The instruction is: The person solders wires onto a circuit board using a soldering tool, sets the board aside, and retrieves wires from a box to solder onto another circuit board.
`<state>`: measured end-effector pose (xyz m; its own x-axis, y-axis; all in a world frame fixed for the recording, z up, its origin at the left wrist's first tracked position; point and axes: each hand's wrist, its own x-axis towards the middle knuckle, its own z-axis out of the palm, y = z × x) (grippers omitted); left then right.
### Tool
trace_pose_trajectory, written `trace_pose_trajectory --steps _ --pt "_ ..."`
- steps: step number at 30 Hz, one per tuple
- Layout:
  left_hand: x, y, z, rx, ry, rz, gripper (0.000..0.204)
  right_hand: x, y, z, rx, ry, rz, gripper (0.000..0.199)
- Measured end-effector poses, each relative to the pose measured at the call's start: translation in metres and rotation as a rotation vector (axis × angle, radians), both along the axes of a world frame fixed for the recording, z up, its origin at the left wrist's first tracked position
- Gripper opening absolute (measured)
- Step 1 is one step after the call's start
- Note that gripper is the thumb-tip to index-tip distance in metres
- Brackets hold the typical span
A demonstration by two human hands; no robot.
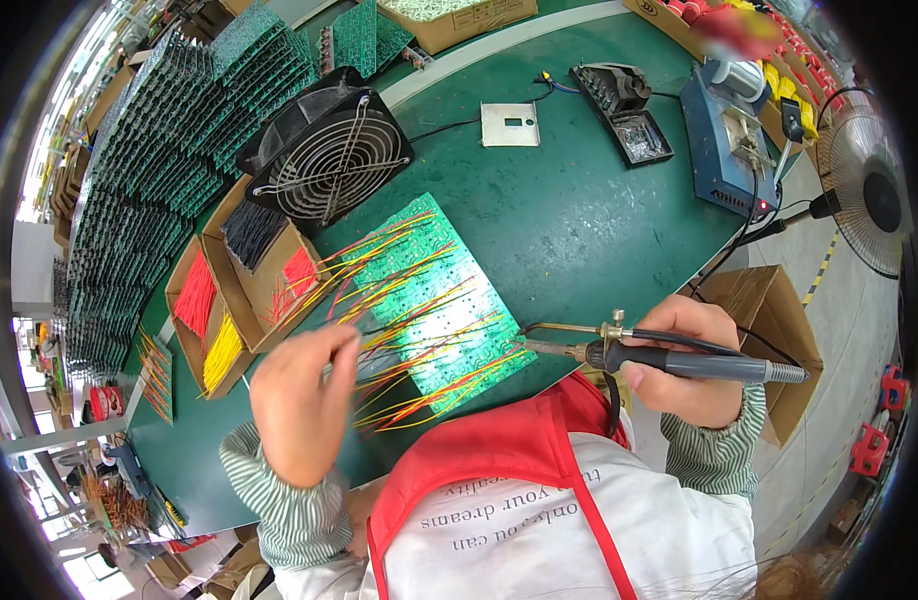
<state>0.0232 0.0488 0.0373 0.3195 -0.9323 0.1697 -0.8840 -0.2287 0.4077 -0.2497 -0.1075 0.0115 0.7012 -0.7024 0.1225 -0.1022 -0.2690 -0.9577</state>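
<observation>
My right hand point(691, 362) is wrapped round a soldering iron point(669, 361) with a thin metal solder-feed tube point(569, 327) fixed along it. The iron's tip reaches the right edge of a green circuit board point(464, 335), which lies tilted on the bench. Rows of red, yellow and black wires point(399, 320) stick out from the board toward the left. Beside those wire ends, my left hand point(304, 395) is raised, its thumb and fingers pinched together and slightly blurred. What the pinch holds, if anything, cannot be made out.
Left of the board, a cardboard box point(241, 318) holds red, yellow and black wires. A square black fan point(329, 155) stands behind it, near stacked circuit boards point(159, 170). A blue solder-feeder unit point(724, 140) and a black iron stand point(629, 110) sit at the back right of the green bench point(579, 230).
</observation>
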Motion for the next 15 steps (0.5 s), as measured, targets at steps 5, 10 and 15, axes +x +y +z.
trace_pose_trajectory --steps 5,10,15 --pt "-0.035 0.024 0.002 0.086 0.109 -0.158 0.009 0.006 0.01 0.003 -0.054 -0.029 0.101 0.018" --pt "-0.042 0.031 -0.023 0.133 0.118 -0.145 0.009 0.014 0.024 0.003 -0.076 -0.054 0.167 0.018" --pt "-0.025 0.029 -0.033 0.135 0.372 -0.062 0.01 0.021 0.033 -0.001 -0.03 -0.04 0.174 0.017"
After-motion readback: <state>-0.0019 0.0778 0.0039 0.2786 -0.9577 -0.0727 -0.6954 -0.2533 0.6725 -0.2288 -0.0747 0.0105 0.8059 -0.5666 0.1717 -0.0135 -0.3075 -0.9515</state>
